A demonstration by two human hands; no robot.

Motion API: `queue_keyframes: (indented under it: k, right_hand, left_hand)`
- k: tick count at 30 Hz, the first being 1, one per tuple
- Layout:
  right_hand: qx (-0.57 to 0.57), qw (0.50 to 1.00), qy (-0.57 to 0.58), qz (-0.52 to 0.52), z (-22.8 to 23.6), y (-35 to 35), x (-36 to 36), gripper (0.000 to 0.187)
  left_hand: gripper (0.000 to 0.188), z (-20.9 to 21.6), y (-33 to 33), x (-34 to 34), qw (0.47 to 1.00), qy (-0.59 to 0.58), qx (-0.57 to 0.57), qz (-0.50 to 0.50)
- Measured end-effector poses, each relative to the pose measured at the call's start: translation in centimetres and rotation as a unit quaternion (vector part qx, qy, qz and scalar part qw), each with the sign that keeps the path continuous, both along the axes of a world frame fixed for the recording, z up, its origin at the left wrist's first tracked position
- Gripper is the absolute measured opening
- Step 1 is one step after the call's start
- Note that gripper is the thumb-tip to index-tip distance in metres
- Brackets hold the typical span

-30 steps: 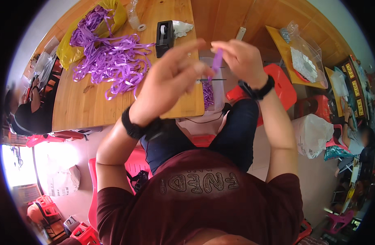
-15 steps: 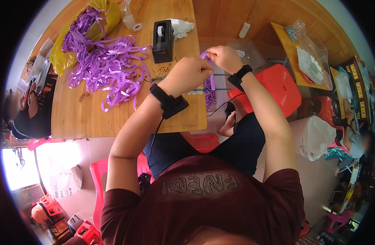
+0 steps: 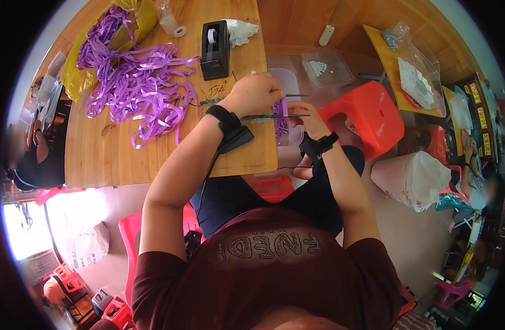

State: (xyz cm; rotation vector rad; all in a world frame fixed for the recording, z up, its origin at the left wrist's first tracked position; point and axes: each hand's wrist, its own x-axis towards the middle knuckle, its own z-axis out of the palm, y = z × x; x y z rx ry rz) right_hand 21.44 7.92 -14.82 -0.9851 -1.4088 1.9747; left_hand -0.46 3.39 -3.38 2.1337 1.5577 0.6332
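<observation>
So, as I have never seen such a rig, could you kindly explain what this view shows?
There is no machine: these are a person's bare hands, seen from above by a wide fisheye camera on the head, so straight edges bend. On the wooden table lie a heap of purple ribbon, a yellow bag and a black tape dispenser. The left hand and right hand are at a purple strip by two dark rods; what each fingertip holds is unclear.
</observation>
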Motion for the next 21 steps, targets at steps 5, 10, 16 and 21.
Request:
queue_keyframes:
  k: [5, 10, 16, 21]
  right_hand:
    - [0.106, 0.993, -0.038, 0.018, -1.4, -2.8, -1.4, 0.019]
    - [0.168, 0.983, -0.069, -0.01, -3.3, -5.0, -0.9, 0.028]
    - [0.143, 0.985, -0.096, -0.009, -1.9, -9.4, 0.9, 0.035]
    - [0.23, 0.968, -0.102, -0.012, 0.4, -12.2, 2.5, 0.027]
  left_hand:
    - [0.028, -0.4, 0.3, 0.0, 1.0, 0.002, -0.026, -0.005]
    - [0.025, -0.3, 0.2, 0.3, 1.0, -0.005, 0.01, -0.002]
    - [0.026, -0.1, 0.0, 0.0, 1.0, -0.004, -0.013, 0.004]
    - [0.026, -0.1, 0.1, 0.2, 1.0, -0.002, -0.001, 0.004]
